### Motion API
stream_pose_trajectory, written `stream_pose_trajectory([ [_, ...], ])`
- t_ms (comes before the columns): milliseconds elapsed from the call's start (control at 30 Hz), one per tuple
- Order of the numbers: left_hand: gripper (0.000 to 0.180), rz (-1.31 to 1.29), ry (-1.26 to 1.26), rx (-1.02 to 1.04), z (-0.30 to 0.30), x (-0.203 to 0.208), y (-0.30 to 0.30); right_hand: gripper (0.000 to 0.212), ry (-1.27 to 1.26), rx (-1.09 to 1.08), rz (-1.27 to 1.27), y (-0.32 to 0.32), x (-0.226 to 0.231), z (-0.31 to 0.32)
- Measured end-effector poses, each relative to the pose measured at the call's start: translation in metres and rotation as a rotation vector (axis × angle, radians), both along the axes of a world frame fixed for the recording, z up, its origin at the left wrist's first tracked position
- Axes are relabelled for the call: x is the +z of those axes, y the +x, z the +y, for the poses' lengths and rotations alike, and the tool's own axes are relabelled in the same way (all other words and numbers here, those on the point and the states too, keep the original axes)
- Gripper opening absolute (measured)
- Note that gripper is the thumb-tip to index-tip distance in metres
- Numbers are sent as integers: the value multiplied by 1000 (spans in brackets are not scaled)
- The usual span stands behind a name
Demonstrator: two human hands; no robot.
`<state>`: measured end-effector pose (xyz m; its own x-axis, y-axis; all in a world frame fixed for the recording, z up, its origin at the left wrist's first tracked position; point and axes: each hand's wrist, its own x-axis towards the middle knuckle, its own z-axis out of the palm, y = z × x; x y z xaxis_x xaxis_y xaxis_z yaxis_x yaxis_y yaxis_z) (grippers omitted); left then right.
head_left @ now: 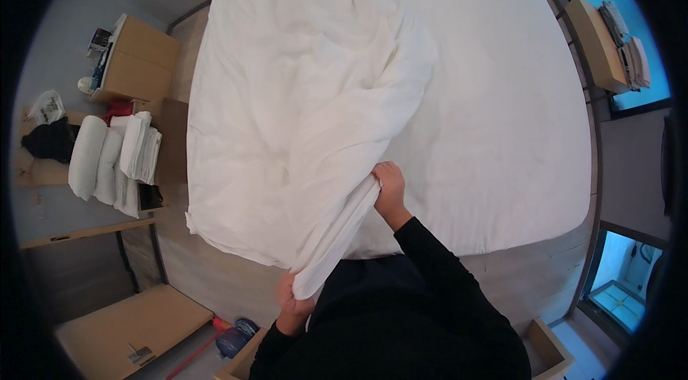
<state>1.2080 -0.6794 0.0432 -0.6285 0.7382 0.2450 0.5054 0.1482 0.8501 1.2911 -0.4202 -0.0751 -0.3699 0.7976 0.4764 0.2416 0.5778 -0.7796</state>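
Note:
A white duvet [287, 100] lies rumpled over the left part of a bed, its right side folded into a slanting edge. My right hand [389, 185] grips that edge near the middle of the bed, fingers closed on the cloth. Closer to my body, my left hand [292, 294] is closed around the duvet's near corner, just past the foot of the bed. Between my hands the edge runs in a taut, narrow fold. On the right, a smooth white sheet [502, 129] covers the mattress.
Folded white linens and rolled bedding [107, 158] are stacked at the left. A wooden cabinet [143, 54] stands behind them. At the right wall, a wooden ledge [596, 47] holds folded cloths. A wooden door [132, 330] and a blue bottle [233, 343] are at the lower left.

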Motion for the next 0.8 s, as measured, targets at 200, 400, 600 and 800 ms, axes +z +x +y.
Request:
stream_pose_trajectory([
  [200,31,-21,482,121,2,44,-8,17,-474,-250,233,-23,-54,15],
  [400,20,-129,461,280,-13,60,-41,13,-845,-464,1006,60,-39,79],
  [600,14,66,124,-31,-14,47,-62,28,-288,-355,824,237,100,97],
  [800,15,37,-381,-35,-4,19,-74,16,510,-332,-141,264,154,60],
])
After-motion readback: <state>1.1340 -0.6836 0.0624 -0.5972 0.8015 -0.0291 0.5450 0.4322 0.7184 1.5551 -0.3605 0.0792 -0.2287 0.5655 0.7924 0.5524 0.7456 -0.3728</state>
